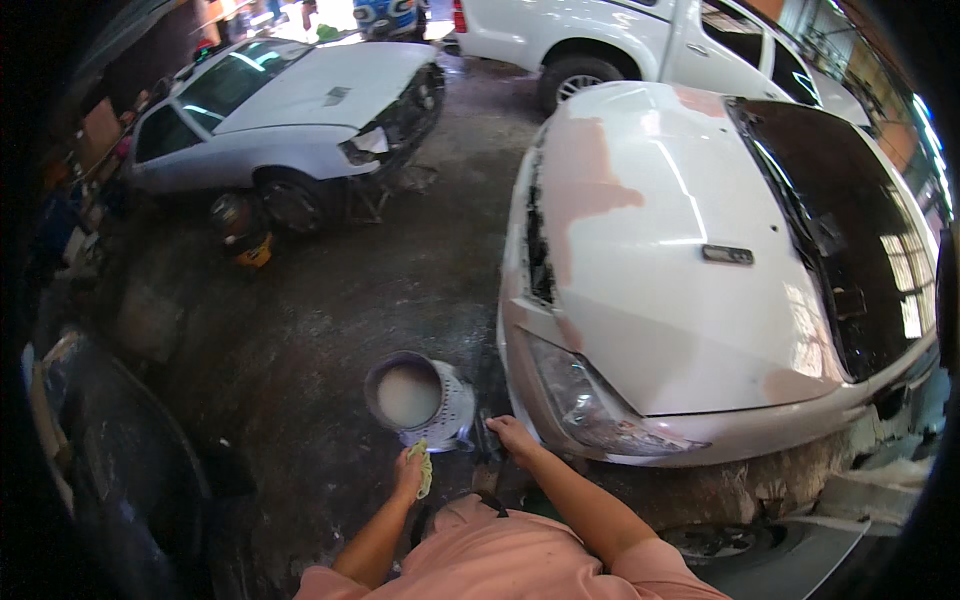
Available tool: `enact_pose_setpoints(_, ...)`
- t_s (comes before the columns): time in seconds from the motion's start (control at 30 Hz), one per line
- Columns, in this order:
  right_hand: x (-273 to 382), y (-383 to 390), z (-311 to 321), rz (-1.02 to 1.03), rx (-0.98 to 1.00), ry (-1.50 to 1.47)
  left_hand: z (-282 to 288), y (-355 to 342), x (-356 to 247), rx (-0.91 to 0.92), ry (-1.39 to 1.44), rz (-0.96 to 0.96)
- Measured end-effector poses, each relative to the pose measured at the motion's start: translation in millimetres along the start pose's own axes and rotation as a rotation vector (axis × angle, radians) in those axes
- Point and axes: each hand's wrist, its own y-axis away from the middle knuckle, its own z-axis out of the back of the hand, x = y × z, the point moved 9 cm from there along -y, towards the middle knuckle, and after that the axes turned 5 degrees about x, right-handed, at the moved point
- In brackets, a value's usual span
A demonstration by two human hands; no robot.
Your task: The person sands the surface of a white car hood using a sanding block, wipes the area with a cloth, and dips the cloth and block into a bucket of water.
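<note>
My left hand [409,474] is closed on a crumpled yellow-green cloth [425,470], just below the bucket. My right hand [512,438] is closed round the end of a narrow dark strip-like thing [485,418]; its exact kind is too small to make out. In front of both hands stands a pale bucket [457,408] with a dotted side, holding cloudy whitish water [408,393]. Right of my right hand is the front corner of a white car [680,300], its hood bearing pinkish-brown patches [592,180].
A dark handheld block [727,254] lies on the hood. A second white car [330,100], its front stripped, stands far left, with a dark and yellow container [240,230] beside its wheel. Behind is a white pickup [640,40]. A dark curved panel [120,440] stands at left.
</note>
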Motion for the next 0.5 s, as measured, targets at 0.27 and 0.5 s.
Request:
enact_pose_setpoints(0.27,66,-23,-91,0.087,-0.048,0.285,87,20,39,-0.313,0.141,0.127)
enact_pose_setpoints(0.5,-97,41,75,0.171,-0.109,0.915,45,-66,-28,-0.129,0.126,-0.010)
